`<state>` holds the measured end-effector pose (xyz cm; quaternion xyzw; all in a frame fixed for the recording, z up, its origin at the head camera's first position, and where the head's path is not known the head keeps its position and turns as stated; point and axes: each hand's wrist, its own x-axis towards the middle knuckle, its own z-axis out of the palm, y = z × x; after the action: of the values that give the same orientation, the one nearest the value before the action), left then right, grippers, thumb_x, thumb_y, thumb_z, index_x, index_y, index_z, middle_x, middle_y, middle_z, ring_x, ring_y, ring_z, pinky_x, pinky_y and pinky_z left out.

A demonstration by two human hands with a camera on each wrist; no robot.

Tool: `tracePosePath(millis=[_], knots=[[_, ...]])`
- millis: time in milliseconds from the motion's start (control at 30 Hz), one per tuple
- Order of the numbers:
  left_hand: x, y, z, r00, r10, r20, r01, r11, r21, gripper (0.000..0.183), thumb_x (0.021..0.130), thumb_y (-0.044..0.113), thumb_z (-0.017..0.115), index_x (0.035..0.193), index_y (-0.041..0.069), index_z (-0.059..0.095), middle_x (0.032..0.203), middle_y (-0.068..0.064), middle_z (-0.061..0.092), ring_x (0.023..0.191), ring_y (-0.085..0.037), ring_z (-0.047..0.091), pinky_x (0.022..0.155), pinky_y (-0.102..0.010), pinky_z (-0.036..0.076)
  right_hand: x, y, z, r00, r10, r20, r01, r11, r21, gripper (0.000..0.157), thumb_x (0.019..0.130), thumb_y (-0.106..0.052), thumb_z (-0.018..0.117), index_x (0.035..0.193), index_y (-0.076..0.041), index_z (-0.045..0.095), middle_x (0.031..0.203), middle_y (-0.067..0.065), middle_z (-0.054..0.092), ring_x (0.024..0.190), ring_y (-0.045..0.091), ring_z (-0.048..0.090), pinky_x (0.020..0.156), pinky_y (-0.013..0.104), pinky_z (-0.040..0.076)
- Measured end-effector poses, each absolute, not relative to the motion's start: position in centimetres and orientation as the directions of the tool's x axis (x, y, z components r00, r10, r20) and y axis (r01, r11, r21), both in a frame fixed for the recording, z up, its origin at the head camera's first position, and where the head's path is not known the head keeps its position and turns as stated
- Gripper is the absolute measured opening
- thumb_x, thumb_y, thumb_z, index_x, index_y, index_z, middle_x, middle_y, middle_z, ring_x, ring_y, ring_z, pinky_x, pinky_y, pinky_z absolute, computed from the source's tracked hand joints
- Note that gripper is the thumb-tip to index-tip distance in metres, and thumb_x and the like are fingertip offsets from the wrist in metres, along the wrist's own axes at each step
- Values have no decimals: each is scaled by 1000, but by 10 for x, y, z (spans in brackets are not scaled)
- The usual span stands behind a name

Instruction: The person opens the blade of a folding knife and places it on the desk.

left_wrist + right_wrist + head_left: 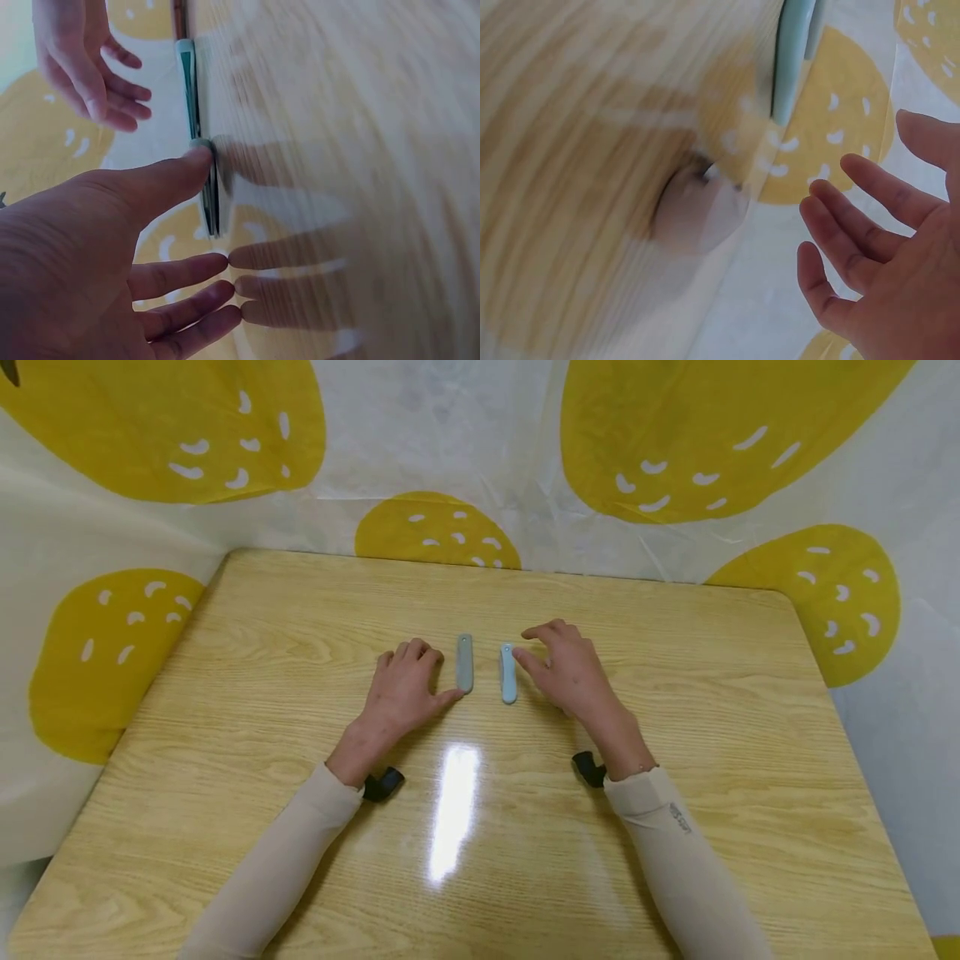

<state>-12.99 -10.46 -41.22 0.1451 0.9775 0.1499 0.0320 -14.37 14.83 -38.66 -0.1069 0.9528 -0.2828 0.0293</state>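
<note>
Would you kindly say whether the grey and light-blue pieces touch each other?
No, the head view shows tabletop between the grey piece and the light-blue piece.

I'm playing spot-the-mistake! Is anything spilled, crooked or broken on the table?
Nothing stands out. The grey-green tool and light blue tool lie side by side, nearly parallel, neither visibly broken. The bright patch on the table looks like reflected light, not a spill.

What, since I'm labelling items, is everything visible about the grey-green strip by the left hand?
The grey-green strip is slim and rounded, with a hole-like mark at its far end; it looks plastic. It lies on the table, pointing forward, apart from the light blue strip. The thumb of the left hand seems to touch its near end.
</note>
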Motion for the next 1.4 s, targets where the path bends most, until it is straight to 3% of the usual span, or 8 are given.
tracePosePath(millis=[567, 800, 1200, 1400], knots=[[-130, -103, -415, -954, 301, -4, 285, 909, 302, 65, 87, 57, 68, 129, 8, 59, 128, -10, 52, 122, -30, 49, 109, -56, 35, -160, 115, -387, -951, -305, -55, -224, 799, -558, 42, 98, -36, 61, 133, -12, 60, 138, 10, 56, 132, 32, 48, 112, 57, 36], [-131, -100, -416, -953, 303, 3, 290, 909, 298, 66, 87, 58, 67, 129, 9, 58, 129, -10, 52, 123, -30, 48, 108, -55, 36, -168, 107, -387, -943, -328, -63, -242, 801, -547, 40, 98, -31, 63, 133, -12, 60, 137, 10, 56, 126, 30, 53, 107, 52, 43], [-130, -100, -419, -957, 290, 0, 276, 912, 304, 66, 87, 57, 68, 130, 8, 58, 132, -12, 51, 125, -31, 46, 107, -55, 34, -181, 93, -393, -935, -333, -126, -230, 836, -498, 43, 98, -34, 61, 137, -14, 57, 142, 10, 53, 135, 32, 45, 113, 54, 35], [-131, -99, -418, -954, 301, 2, 286, 904, 316, 63, 89, 54, 68, 133, 11, 57, 132, -11, 52, 127, -32, 46, 113, -62, 27, -187, 90, -394, -927, -342, -151, -237, 850, -469, 47, 98, -35, 61, 140, -15, 54, 140, 9, 53, 132, 32, 46, 110, 55, 37]])
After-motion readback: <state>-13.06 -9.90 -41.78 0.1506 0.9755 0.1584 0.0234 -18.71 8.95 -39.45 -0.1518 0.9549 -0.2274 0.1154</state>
